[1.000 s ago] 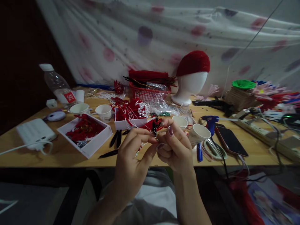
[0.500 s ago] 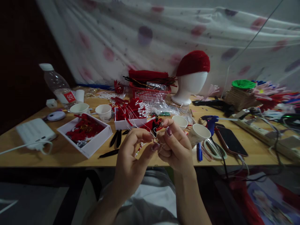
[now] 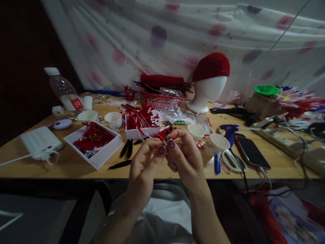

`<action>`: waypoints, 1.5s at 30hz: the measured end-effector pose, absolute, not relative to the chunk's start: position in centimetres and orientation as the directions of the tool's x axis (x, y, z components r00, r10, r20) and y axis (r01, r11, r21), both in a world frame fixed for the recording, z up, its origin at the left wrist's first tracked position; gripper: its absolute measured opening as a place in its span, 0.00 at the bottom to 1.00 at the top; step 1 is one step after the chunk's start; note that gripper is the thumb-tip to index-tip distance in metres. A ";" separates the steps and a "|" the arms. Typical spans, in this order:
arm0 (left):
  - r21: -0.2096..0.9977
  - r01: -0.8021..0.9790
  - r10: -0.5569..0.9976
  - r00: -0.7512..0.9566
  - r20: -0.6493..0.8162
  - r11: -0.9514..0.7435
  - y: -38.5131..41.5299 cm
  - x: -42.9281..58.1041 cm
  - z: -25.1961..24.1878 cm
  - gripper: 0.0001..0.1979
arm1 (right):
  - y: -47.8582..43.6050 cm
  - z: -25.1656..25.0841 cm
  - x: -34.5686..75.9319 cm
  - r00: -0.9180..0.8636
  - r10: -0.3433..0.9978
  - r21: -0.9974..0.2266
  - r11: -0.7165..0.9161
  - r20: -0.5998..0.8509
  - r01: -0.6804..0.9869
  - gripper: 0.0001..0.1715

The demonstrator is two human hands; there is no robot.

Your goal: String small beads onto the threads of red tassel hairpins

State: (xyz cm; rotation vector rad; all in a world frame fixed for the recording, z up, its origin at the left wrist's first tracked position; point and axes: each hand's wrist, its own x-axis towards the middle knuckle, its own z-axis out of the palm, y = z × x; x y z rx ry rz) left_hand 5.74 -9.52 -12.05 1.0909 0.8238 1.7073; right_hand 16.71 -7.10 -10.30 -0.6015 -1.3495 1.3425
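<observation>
My left hand (image 3: 144, 159) and my right hand (image 3: 186, 157) meet fingertip to fingertip above the front edge of the table. Both are closed in a pinch on thin white string (image 3: 160, 137), whose strands run up and left from the fingers. What sits right between the fingertips is too small and dim to make out. Behind the hands, a white box (image 3: 149, 132) holds red fuzzy pieces (image 3: 137, 121) and white pearl beads (image 3: 155, 117). Several black slim pieces (image 3: 120, 165) lie to the left of my left hand.
Another white box (image 3: 108, 154) with red pieces stands at left. Paper cups (image 3: 218, 144) flank the hands. At right lie a blue marker (image 3: 217, 164), scissors (image 3: 230, 161), a glue gun (image 3: 230, 130) and a phone (image 3: 254, 152). Farther back are a red basket (image 3: 164, 100) and a foam head (image 3: 209, 91).
My hands have drawn closer together, fingertips now nearly touching. The right hand has shifted slightly left. A beaded strand that showed below the left fingers is no longer visible. The camera view has shifted slightly.
</observation>
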 end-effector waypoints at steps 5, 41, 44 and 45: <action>0.874 -0.277 0.906 -0.265 0.329 -0.399 -8.9 5.4 -12.4 0.11 | -7.0 -10.3 16.7 -0.352 0.888 -0.924 0.171 0.295 -0.343 0.12; 0.929 -0.283 0.943 -0.297 0.152 -0.239 -8.8 5.8 -12.2 0.12 | -6.1 -10.1 15.0 -0.257 0.962 -0.762 -0.101 0.088 -0.639 0.16; 0.910 -0.385 0.971 -0.227 0.071 -0.157 -8.6 5.8 -12.6 0.15 | -6.1 -10.2 14.8 -0.250 0.965 -0.728 -0.117 0.077 -0.675 0.16; 0.903 -0.408 0.978 -0.204 0.053 -0.134 -8.6 5.8 -12.6 0.16 | -6.2 -10.2 14.8 -0.249 0.966 -0.719 -0.122 0.073 -0.684 0.16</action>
